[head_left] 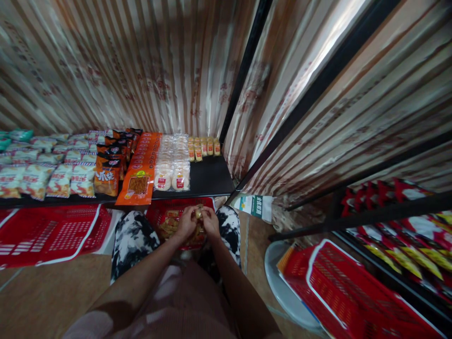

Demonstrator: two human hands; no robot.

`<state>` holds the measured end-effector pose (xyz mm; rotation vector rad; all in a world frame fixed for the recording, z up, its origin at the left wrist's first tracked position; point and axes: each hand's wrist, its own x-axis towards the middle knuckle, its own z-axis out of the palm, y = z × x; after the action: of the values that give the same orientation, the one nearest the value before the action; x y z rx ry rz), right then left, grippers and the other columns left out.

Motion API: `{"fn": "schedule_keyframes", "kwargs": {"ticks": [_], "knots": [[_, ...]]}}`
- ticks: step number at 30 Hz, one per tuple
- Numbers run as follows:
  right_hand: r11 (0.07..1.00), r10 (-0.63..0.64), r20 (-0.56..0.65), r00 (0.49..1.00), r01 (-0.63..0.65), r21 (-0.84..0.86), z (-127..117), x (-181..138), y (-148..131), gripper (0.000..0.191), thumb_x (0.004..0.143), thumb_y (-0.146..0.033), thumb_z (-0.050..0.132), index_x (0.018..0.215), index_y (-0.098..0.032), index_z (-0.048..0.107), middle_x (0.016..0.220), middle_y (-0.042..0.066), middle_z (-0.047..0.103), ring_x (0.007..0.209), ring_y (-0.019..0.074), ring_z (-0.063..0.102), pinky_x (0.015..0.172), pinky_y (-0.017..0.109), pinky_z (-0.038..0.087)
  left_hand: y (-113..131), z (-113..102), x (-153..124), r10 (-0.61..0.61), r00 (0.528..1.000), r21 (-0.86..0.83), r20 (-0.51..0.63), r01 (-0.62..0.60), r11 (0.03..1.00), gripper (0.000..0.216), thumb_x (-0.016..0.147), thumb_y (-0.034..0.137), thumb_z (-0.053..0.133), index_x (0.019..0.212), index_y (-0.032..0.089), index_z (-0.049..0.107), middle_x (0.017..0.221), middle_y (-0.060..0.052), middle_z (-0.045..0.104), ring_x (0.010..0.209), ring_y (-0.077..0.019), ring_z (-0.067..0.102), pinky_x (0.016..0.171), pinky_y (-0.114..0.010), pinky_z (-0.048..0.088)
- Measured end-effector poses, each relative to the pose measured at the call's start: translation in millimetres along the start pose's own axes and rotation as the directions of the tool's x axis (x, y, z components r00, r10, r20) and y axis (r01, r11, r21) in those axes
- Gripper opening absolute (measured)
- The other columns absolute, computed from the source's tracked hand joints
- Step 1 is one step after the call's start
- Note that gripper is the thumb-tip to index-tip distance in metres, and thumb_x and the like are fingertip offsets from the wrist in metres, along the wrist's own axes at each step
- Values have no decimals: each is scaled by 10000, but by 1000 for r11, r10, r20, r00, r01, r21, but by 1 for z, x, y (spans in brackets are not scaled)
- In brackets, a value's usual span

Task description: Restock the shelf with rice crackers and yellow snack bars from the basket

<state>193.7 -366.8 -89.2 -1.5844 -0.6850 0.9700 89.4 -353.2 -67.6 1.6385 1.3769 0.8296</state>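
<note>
Both hands meet over a red basket (208,202) between my knees. My left hand (187,222) and my right hand (210,223) pinch a small gold-wrapped snack pack (198,212) between their fingertips. More gold packs (169,225) lie in the basket beneath, partly hidden by my hands. Just beyond, similar small gold packs (204,147) stand in rows at the right end of a black shelf (212,176). Left of these are clear packs of round white crackers (173,174).
A long orange snack bag (139,169) overhangs the shelf edge, beside orange-black bags (107,176) and white bags (58,179). Red baskets stand at left (70,230) and right (346,287). A black rack post (243,70) rises at the shelf corner. Red-and-yellow bags (399,235) fill the right rack.
</note>
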Motion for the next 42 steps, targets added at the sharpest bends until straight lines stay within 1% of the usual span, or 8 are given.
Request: {"fn": "schedule_keyframes", "kwargs": {"ticks": [5,13,20,23,26,29,34,42], "knots": [[996,11,26,1000,-13,85,-4,1,-6,233,641,-358,600,821,-215,640,846,11,689,814,192,632,695,285,507,5,1,-2,44,999,56,4,-45,997,374,726,18,462,1033,187,592,1124,-62,560,1097,-163,518,1004,-344,408],[972,39,78,996,-55,227,-12,1,-14,270,570,-317,614,812,-199,636,813,11,685,755,177,627,706,287,499,10,-1,-6,135,990,123,50,-140,982,393,770,78,428,1109,205,580,1300,-66,473,1209,-180,454,1044,-347,378],[968,62,114,992,-88,234,-16,-5,-25,288,594,-316,609,851,-187,631,814,15,687,735,170,629,677,274,503,12,-3,-8,211,977,189,33,-214,958,375,810,118,404,1133,207,573,1371,-53,425,1253,-179,413,1072,-340,347],[959,102,162,981,-141,245,-20,-7,-31,305,607,-322,630,878,-183,634,811,14,680,723,161,628,620,247,504,13,-4,-6,250,968,243,18,-247,938,359,797,109,419,1106,186,584,1357,-71,453,1266,-204,390,1094,-374,315],[964,102,183,978,-143,225,-24,-7,-37,302,615,-364,649,851,-176,644,829,16,678,727,150,628,586,219,503,14,-5,-4,276,961,260,22,-272,927,370,785,92,420,1099,194,588,1287,-61,525,1276,-212,373,1100,-397,304],[966,97,182,979,-136,219,-25,-6,-40,325,620,-433,671,809,-169,649,792,18,684,655,128,626,551,204,502,17,-6,-3,260,965,263,37,-260,929,352,798,113,435,1100,211,586,1220,-49,575,1248,-213,401,1079,-399,325],[966,134,183,974,-170,197,-24,-3,-45,417,666,-564,642,748,-156,635,567,11,642,481,110,592,476,204,482,23,-7,-1,222,974,239,46,-227,944,301,857,199,431,1126,203,567,1151,-58,599,1104,-191,503,998,-345,392],[989,66,155,986,-85,119,-28,3,-44,419,698,-602,579,699,-187,628,647,10,654,537,124,576,521,236,455,33,-5,13,115,993,204,11,-115,972,351,869,253,446,1198,184,545,1160,-77,606,1094,-190,532,986,-316,399]]}}
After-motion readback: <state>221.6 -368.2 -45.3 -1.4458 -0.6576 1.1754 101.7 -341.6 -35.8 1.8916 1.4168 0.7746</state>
